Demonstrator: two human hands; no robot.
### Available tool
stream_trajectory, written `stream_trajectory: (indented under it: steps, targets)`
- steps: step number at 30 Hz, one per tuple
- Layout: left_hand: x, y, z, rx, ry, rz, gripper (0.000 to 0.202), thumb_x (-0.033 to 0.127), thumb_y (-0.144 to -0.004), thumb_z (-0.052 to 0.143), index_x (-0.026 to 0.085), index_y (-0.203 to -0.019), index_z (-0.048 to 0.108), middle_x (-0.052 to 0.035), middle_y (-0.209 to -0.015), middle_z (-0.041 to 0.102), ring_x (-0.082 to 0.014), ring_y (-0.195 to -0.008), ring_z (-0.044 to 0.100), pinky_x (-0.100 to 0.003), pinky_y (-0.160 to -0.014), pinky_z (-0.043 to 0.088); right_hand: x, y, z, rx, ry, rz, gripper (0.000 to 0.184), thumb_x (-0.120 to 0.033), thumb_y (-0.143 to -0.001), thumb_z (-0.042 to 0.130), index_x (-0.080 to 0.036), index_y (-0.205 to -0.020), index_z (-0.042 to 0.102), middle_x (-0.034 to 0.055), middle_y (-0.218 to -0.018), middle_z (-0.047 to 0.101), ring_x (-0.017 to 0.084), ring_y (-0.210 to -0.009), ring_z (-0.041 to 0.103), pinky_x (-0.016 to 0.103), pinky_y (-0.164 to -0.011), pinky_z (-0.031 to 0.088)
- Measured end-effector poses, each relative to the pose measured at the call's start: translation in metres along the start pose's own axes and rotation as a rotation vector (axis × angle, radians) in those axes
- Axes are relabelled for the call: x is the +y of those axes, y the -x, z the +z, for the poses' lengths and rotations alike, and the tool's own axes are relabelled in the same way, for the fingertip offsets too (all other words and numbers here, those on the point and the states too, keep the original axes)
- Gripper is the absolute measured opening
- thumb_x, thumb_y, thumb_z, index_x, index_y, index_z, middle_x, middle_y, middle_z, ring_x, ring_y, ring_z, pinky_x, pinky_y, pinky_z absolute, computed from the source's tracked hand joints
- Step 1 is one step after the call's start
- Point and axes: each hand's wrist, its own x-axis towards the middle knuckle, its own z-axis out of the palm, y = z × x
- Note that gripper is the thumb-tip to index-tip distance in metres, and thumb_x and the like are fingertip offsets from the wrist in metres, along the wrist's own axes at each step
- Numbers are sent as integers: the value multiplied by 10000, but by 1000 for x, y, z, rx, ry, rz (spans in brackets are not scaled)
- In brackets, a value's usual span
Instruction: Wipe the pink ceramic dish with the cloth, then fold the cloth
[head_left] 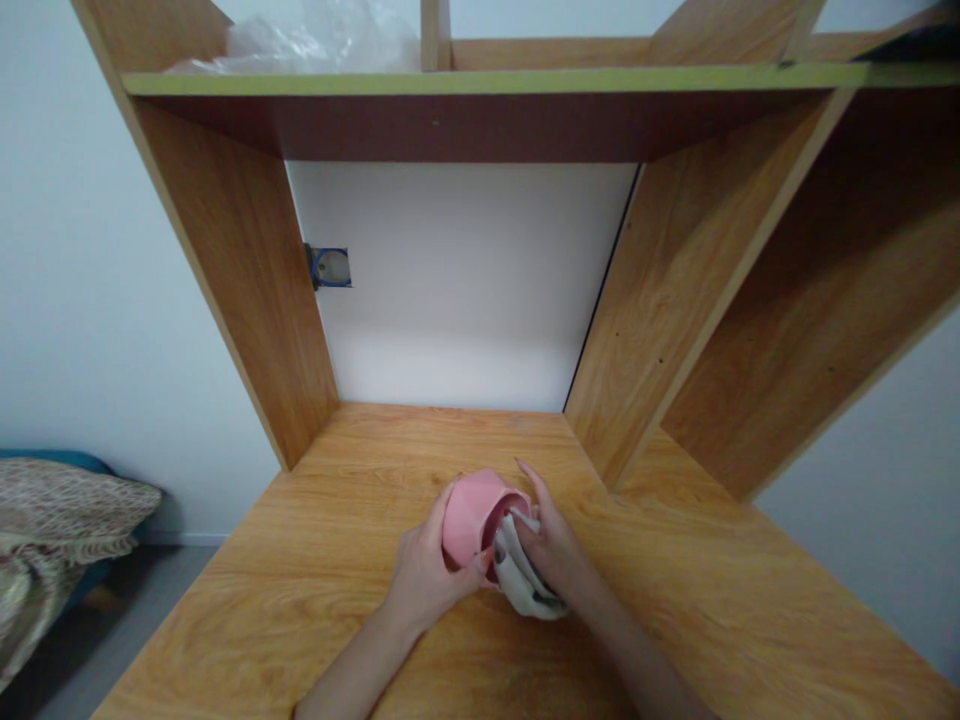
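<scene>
A pink faceted pot point(476, 510), tipped on its side with its mouth to the right, is held just over the wooden desk. My left hand point(431, 565) is wrapped round its left side, the thumb near the rim. At the mouth, my right hand point(551, 540) grips a whitish cloth point(521, 575) with dark patches. Part of the cloth goes into the pot's opening and the rest hangs below my fingers. The fingertips inside the pot are hidden.
The wooden desk point(315, 580) spreads under my arms. Upright wooden panels point(240, 270) and a green-edged shelf point(465, 82) frame the back wall. Clear plastic wrap point(322, 40) lies on the shelf. An uncovered wall socket box point(331, 267) shows at left. Patterned fabric point(67, 510) lies at far left.
</scene>
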Motion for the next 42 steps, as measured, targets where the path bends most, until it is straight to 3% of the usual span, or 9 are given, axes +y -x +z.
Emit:
stream_trajectory:
  steps: [4,9,19,22,25,37,42]
  targets:
    - [4,-1,0,50,137,-36,770,485,-713,552,145,-1322,226,-111,-1030,587,-252,-927,558,-359,-796,433,0,-3,2,72,-19,20,580,-214,-733,453,-196,-1287,284,63,-1198,479,182,-1052,480,349,-933,344]
    - [5,-1,5,10,216,-59,847,463,-633,648,174,-1308,226,-109,-1094,554,-264,-986,528,-367,-799,431,2,-3,3,146,-82,35,577,-260,-741,449,-170,-1282,270,93,-1289,384,201,-1147,396,363,-977,292]
    - [-1,2,14,18,233,-61,660,419,-676,621,152,-1190,305,-86,-996,579,-196,-844,571,-304,-722,461,7,-4,8,96,-168,119,663,-234,-655,567,-182,-1259,298,82,-1105,541,189,-878,575,321,-782,467]
    - [1,2,11,20,193,-60,670,422,-664,623,148,-1189,310,-95,-1013,576,-203,-862,571,-303,-728,464,8,-6,6,70,-136,153,728,-237,-645,575,-152,-1288,245,40,-841,622,168,-648,598,291,-609,500]
    - [3,2,8,4,137,-39,680,410,-640,638,153,-1194,338,-104,-1034,578,-223,-888,571,-326,-751,464,7,-8,1,88,-38,147,734,-252,-656,570,-130,-1299,239,-15,-644,599,150,-520,569,266,-519,478]
    - [10,1,-1,42,-25,-43,644,418,-635,611,138,-1181,416,-92,-960,631,-240,-836,602,-333,-728,477,-1,-4,0,-8,178,175,735,-210,-674,538,-169,-1322,194,-82,-509,499,133,-455,514,225,-447,400]
    - [2,0,-1,29,-35,-34,650,453,-647,590,131,-1187,425,-96,-952,635,-240,-821,603,-325,-715,474,-5,-1,1,-79,98,124,662,-162,-698,484,-176,-1303,216,-56,-584,534,128,-517,536,237,-510,434]
